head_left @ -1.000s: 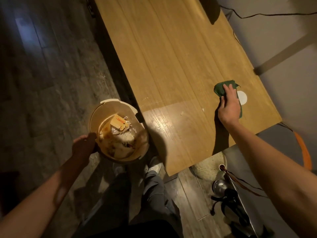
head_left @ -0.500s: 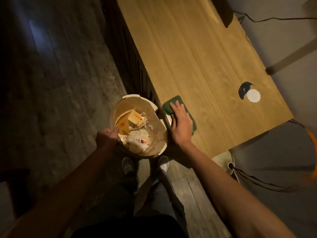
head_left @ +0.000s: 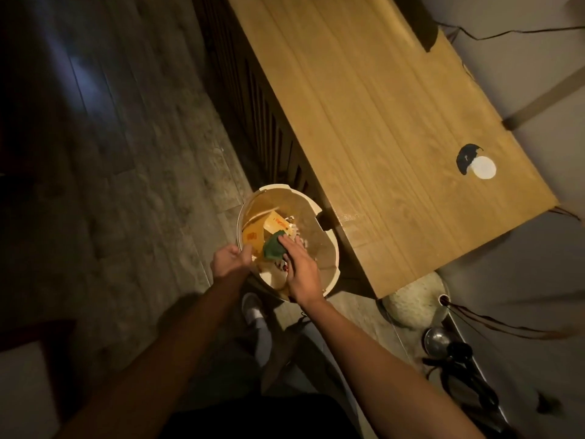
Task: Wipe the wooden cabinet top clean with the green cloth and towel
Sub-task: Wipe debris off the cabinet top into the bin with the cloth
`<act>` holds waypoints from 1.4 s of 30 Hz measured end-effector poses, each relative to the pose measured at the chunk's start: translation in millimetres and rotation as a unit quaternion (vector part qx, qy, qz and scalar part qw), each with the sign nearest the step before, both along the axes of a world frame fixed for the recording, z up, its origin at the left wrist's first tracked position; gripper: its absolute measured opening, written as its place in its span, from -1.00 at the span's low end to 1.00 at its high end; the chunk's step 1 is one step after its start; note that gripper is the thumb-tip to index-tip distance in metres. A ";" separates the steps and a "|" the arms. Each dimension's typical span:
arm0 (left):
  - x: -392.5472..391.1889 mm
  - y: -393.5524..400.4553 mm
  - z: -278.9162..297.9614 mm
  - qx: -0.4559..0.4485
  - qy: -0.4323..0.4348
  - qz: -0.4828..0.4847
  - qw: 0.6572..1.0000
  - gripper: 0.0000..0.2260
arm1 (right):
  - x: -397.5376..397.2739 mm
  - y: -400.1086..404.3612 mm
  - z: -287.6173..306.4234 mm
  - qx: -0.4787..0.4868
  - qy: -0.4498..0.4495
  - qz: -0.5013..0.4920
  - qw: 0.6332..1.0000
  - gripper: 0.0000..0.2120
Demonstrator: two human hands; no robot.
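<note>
The wooden cabinet top [head_left: 380, 122] runs from the upper middle down to the right. My right hand [head_left: 300, 267] is off its front edge, over the open waste bin [head_left: 332, 248]. It holds the green cloth [head_left: 273, 248] under its fingers, above the rubbish inside. My left hand [head_left: 228, 259] grips the bin's left rim. No towel is in view.
A white round disc [head_left: 483, 167] lies beside a dark cable hole [head_left: 466, 158] near the cabinet's right end. A dark object [head_left: 424, 23] stands at the far end, with a cable along the wall. On the floor at lower right are a pale round object [head_left: 414, 301] and dark metal gear [head_left: 456, 350].
My right hand swept the green cloth from beside the white disc across the top to the front edge, then off it over the bin. My left hand kept hold of the bin's rim.
</note>
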State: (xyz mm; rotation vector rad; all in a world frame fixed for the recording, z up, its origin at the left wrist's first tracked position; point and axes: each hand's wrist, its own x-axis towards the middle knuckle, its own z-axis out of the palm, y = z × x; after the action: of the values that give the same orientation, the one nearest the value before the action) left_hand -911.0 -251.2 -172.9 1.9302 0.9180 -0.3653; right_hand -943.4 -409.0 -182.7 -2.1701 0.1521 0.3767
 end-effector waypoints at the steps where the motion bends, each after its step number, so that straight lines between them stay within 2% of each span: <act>1: -1.1 0.7 0.2 -0.001 0.001 0.002 1.000 -0.68 | 0.6 -1.3 2.6 0.004 -0.006 -0.012 1.000 -0.43; 9: -9.0 -5.6 4.1 -0.008 0.030 0.013 0.999 -0.74 | 14.0 -32.6 36.3 0.007 -0.053 -0.050 0.997 -0.59; 14: -19.2 -20.9 9.0 -0.018 0.019 -0.005 1.000 -0.67 | 19.4 -75.9 67.8 0.033 -0.099 -0.066 0.992 -0.62; 17: -28.8 -35.0 10.8 0.012 0.019 0.016 1.000 -0.71 | 27.8 -113.1 80.9 0.043 -0.129 -0.110 0.985 -0.61; 19: -37.5 -43.7 9.0 0.016 0.008 0.050 0.999 -0.78 | 36.4 -144.2 84.7 0.051 -0.129 -0.166 0.976 -0.61; 22: -54.5 -53.9 3.4 0.050 0.001 0.078 0.996 -0.77 | 52.6 -199.3 85.1 0.060 -0.119 -0.252 0.959 -0.60; 26: -71.3 -65.6 -4.9 0.056 -0.025 0.100 0.993 -0.70 | 67.7 -282.6 85.9 0.017 -0.132 -0.286 0.949 -0.60; 31: -84.2 -74.3 -14.2 0.062 0.020 0.154 0.986 -0.84 | 87.9 -388.2 82.4 -0.091 -0.131 -0.280 0.947 -0.58; 36: -99.3 -80.7 -20.2 0.071 0.011 0.158 0.985 -0.81 | 114.4 -474.6 66.3 -0.195 -0.118 -0.279 0.933 -0.58; 38: -102.9 -82.6 -20.6 0.074 -0.004 0.156 0.985 -0.79 | 121.8 -499.9 56.3 -0.209 -0.079 -0.277 0.934 -0.57; 42: -110.4 -83.5 -20.1 0.051 -0.029 0.144 0.988 -0.78 | 125.0 -514.7 32.4 -0.234 0.021 -0.205 0.950 -0.49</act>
State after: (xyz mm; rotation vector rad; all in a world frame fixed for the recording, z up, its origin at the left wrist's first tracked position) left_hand -1021.4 -334.7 -193.0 1.8556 1.1770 -0.0931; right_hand -818.4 -923.8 -150.3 -2.5108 0.7712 0.1550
